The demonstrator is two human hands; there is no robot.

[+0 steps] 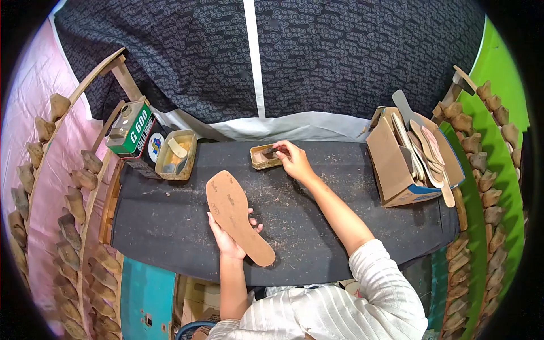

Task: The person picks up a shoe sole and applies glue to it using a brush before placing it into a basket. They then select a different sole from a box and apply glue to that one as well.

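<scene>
My left hand [228, 242] is closed around a brown shoe insole [233, 207], held at a slant over the dark cloth. Small dark marks show on the insole's face, mostly toward its wide end. Beyond it, my right hand [296, 162] is at the right end of a small box-like container [262, 164]. Its fingers pinch a small dark thing [274, 151] over the container; too little shows to name its kind.
A dark cloth [317, 226] strewn with crumbs covers the table. At left stand a green-and-black glue can [136, 139] and an open container [190, 161] with tools inside. At right, a cardboard box [391, 170] holds several sole pieces. Racks of shoe lasts [71, 226] flank both sides.
</scene>
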